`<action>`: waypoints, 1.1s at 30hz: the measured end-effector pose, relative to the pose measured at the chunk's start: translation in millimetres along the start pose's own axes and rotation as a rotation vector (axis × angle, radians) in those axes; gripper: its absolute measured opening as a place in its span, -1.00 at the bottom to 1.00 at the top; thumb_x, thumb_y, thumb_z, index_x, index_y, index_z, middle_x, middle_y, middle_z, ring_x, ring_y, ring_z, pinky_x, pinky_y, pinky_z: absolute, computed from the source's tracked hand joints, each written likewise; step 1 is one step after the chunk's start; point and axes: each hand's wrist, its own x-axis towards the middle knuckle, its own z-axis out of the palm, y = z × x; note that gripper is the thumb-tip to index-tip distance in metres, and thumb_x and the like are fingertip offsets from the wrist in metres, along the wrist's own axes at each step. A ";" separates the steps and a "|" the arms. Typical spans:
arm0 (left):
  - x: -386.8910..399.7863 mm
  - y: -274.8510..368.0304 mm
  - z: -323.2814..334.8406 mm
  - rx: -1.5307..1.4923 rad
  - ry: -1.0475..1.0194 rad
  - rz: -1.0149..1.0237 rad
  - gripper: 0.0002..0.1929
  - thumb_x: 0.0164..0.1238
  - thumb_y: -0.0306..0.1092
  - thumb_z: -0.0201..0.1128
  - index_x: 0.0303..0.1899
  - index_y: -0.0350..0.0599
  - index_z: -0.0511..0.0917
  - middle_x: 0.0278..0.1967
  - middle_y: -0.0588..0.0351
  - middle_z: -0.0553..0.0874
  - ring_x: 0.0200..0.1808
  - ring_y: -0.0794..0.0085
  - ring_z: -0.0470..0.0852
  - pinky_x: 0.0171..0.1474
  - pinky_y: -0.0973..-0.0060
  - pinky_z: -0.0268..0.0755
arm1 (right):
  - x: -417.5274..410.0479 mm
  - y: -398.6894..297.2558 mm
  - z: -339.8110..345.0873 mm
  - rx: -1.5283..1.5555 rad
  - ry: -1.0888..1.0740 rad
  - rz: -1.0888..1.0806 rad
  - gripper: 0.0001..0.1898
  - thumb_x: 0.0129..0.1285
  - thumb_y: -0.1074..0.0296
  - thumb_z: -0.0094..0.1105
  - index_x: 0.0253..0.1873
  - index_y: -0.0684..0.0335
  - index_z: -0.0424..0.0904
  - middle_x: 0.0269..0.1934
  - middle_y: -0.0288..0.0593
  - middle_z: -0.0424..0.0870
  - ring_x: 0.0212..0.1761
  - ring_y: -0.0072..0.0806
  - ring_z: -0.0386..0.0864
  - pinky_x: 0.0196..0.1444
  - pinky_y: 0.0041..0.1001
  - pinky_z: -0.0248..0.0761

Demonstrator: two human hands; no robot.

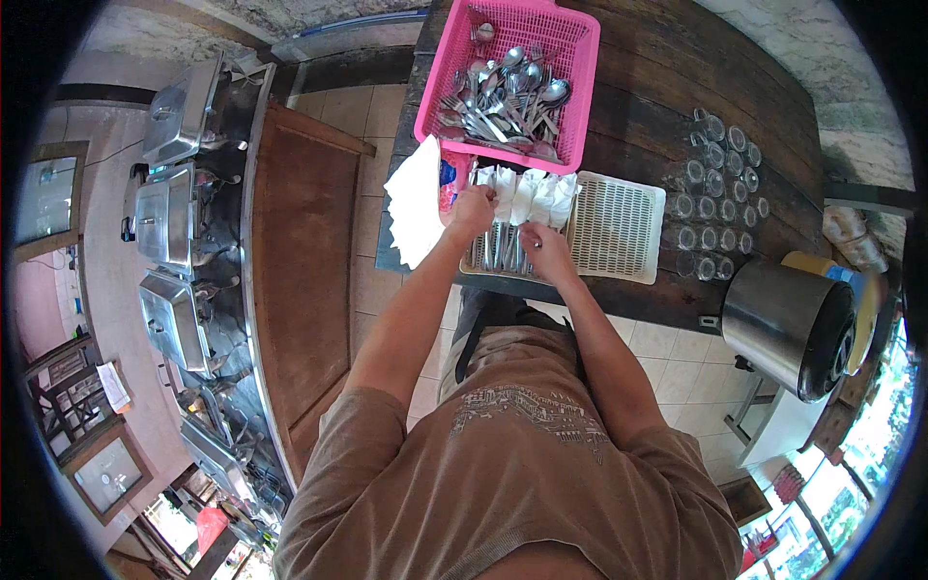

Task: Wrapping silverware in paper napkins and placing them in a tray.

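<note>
My left hand [473, 212] is at the left end of a row of cutlery bundles [528, 196] wrapped in white paper napkins. Its fingers are curled against the leftmost napkin, and what lies between them is hidden. Bare metal handles stick out of the napkins towards me, in a cream plastic basket [500, 273]. Over the right part of these handles, my right hand [551, 254] is closed, with a small metal end showing in its fist. A stack of white napkins [415, 206] lies left of my left hand.
A pink plastic basket [591, 87] of loose spoons and forks [507, 94] stands behind the bundles. A second cream basket [620, 225] shows its slotted bottom. Drinking glasses [714, 181] and a steel container [776, 319] are to the right. Chafing dishes [165, 221] line the left counter.
</note>
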 end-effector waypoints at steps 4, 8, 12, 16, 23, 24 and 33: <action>3.3 -4.2 -0.3 0.087 -0.092 0.031 -0.71 0.43 -0.16 0.34 0.02 -0.10 0.77 0.01 -0.16 0.81 0.11 -0.07 0.77 0.23 0.06 0.58 | -5.7 -1.7 5.7 -0.064 -0.037 -0.087 -0.71 0.45 0.36 0.30 0.16 0.36 0.72 -0.04 0.18 0.81 0.03 -0.04 0.82 0.10 -0.24 0.64; 2.0 -7.7 4.5 0.050 -0.046 0.036 -0.70 0.42 -0.16 0.35 0.03 -0.10 0.78 0.02 -0.16 0.81 0.13 -0.06 0.76 0.25 0.07 0.58 | -8.1 -6.2 5.3 -0.064 -0.010 -0.084 -0.71 0.43 0.37 0.30 0.16 0.36 0.71 -0.05 0.18 0.82 0.01 -0.02 0.82 0.09 -0.23 0.63; -0.7 -7.8 7.5 0.004 0.002 0.008 -0.72 0.42 -0.18 0.35 0.02 -0.10 0.79 -0.02 -0.15 0.82 0.07 -0.07 0.79 0.19 0.08 0.61 | -8.4 -13.6 2.2 -0.071 0.008 -0.078 -0.71 0.42 0.36 0.32 0.14 0.37 0.72 -0.08 0.16 0.82 -0.05 -0.04 0.82 0.05 -0.23 0.64; -16.1 9.1 4.1 -0.042 0.150 -0.019 -0.72 0.36 -0.22 0.42 -0.05 -0.21 0.81 -0.15 -0.14 0.86 -0.05 -0.02 0.84 0.09 0.15 0.65 | -0.1 -28.4 -10.5 -0.179 0.047 -0.094 -0.76 0.46 0.36 0.31 0.09 0.36 0.74 -0.10 0.09 0.84 -0.10 -0.18 0.83 0.00 -0.25 0.66; -32.3 35.1 -30.9 0.035 0.182 0.017 -0.73 0.41 -0.14 0.42 -0.12 -0.16 0.78 -0.28 -0.12 0.85 -0.21 0.04 0.85 -0.08 0.15 0.65 | 36.8 -86.2 -40.5 -0.154 0.333 -0.330 -0.83 0.42 0.41 0.30 0.00 0.35 0.74 -0.17 0.08 0.81 -0.16 -0.12 0.82 -0.07 -0.27 0.65; -32.5 51.4 -44.7 0.063 0.242 0.119 -0.71 0.42 -0.13 0.41 -0.12 -0.19 0.72 -0.32 -0.09 0.83 -0.26 0.04 0.83 -0.14 0.11 0.63 | 43.2 -97.8 -50.2 -0.183 0.345 -0.339 -0.81 0.43 0.39 0.30 0.01 0.36 0.72 -0.15 0.09 0.80 -0.12 -0.07 0.81 -0.07 -0.24 0.65; 48.8 55.6 -94.0 0.234 0.397 0.356 -0.54 0.55 -0.02 0.22 0.26 -0.11 0.65 0.23 -0.11 0.71 0.31 -0.01 0.61 0.38 -0.01 0.37 | 153.5 -102.5 -46.9 -0.489 0.125 -0.168 -0.63 0.40 0.36 0.27 0.24 0.37 0.59 0.11 0.32 0.67 0.18 0.22 0.65 0.27 -0.01 0.53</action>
